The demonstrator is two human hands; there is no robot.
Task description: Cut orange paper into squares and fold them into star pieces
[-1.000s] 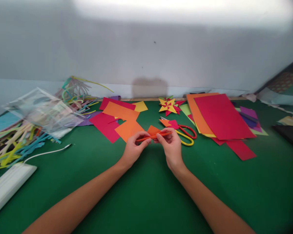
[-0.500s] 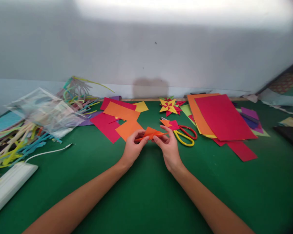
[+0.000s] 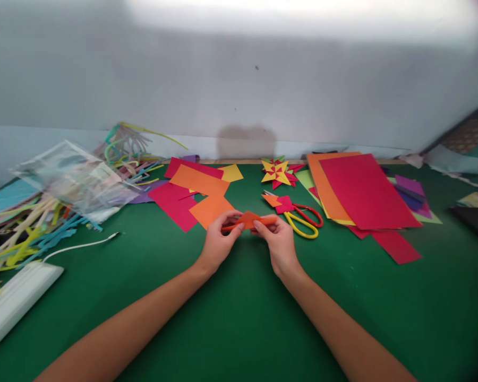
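Between my two hands is a small folded orange paper (image 3: 247,219), held just above the green table. My left hand (image 3: 220,237) pinches its left side with the thumb in front. The right side is gripped by my right hand (image 3: 278,241), thumb also in front; the fingers behind the paper are partly hidden. Scissors (image 3: 302,220) with red and yellow handles lie to the right of my right hand, small orange and red folded pieces (image 3: 284,205) over their blades. An orange sheet (image 3: 210,210) lies just behind my left hand.
Red, orange and yellow sheets (image 3: 199,180) lie behind my left hand, with folded paper stars (image 3: 275,173) at the back. Large red paper (image 3: 368,191) tops a stack at right. At left are colourful strips (image 3: 27,228), a plastic bag (image 3: 79,178) and a white power strip (image 3: 22,302).
My right fingers have come down over the right side of the orange paper, whose raised flap now looks smaller and lower. My left hand has barely moved.
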